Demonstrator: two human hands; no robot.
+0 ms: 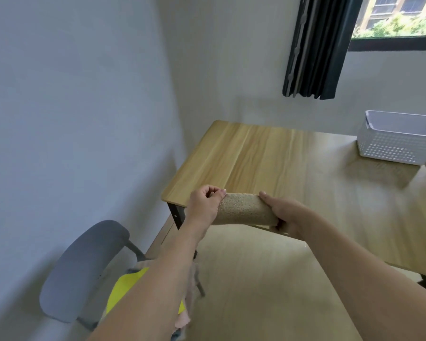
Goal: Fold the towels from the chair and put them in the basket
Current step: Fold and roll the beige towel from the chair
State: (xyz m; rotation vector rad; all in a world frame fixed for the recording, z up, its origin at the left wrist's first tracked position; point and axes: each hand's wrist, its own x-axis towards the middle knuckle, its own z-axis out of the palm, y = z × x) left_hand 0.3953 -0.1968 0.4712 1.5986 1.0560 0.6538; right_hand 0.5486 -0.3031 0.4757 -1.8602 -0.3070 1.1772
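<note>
A person's left hand (205, 204) and right hand (284, 215) pinch opposite ends of a beige towel (244, 209), holding it taut, likely to spread it for folding on the wooden table (268, 153) just beyond the grip. More towels (126, 286) wait on the grey chair (84, 262) below; the white basket (399, 143) stands far right.

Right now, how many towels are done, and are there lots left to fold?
None look done: no towel shows inside the white basket at the table's far end, though its floor is partly hidden. The left hand and right hand hold one beige towel stretched between them, not yet folded. More towels, including a yellow towel, wait on the grey chair.
</note>
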